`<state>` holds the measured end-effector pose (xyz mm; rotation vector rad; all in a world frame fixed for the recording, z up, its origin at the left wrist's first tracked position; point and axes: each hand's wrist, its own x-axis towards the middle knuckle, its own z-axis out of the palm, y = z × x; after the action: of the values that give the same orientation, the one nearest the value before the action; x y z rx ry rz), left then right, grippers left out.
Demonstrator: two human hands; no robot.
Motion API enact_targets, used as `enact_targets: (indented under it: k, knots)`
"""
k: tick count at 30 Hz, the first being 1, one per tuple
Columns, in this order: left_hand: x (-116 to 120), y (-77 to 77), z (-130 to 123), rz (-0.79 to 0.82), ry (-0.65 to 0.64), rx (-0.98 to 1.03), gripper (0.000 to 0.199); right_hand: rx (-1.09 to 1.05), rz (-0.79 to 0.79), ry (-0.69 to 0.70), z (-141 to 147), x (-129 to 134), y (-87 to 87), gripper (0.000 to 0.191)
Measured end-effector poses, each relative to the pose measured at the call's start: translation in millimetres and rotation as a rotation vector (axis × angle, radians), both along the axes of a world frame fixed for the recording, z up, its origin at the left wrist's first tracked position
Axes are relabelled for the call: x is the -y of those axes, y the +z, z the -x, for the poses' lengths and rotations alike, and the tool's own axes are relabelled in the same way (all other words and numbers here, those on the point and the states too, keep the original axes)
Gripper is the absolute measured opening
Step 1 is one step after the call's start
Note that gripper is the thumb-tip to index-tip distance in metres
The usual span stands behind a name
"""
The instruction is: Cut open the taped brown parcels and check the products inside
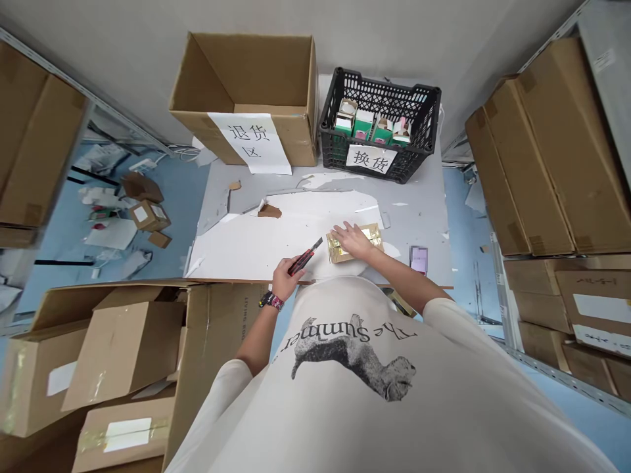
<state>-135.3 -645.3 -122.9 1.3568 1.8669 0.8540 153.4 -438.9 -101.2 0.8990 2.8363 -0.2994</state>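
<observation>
My left hand (284,280), with a patterned band and a watch at its wrist, is closed round a red and black box cutter (304,257). The blade is out and points up and to the right, just left of a small cardboard box (372,235). Shiny yellowish tape covers much of that box, which lies near the front edge of the table. On its left part rests my right hand (351,240), fingers spread and pressed flat. Part of the box top is hidden beneath this hand and wrist.
A big open carton (202,125) and a black plastic crate (332,154) with several small green-and-white boxes stand at the table's back. A phone (419,260) lies at right. Bottom left, a large carton (217,328) holds several boxes. Shelves of cartons (537,157) flank the right.
</observation>
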Motion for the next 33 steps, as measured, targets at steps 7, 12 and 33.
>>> enact_targets:
  k: [7, 12, 33]
  knots:
    - [-3.7, 17.9, -4.6, 0.052, -0.187, -0.102, 0.055, -0.104, -0.067, 0.056, -11.7, 6.2, -23.8, 0.067]
    - [-13.0, 22.9, -9.2, 0.123, -0.246, -0.226, 0.056, -0.112, -0.043, 0.065, -14.7, 4.2, -22.0, 0.067]
    - [-29.6, 25.1, -13.5, 0.201, -0.287, -0.34, 0.06, -0.105, 0.023, 0.034, -15.1, -3.0, -14.7, 0.071]
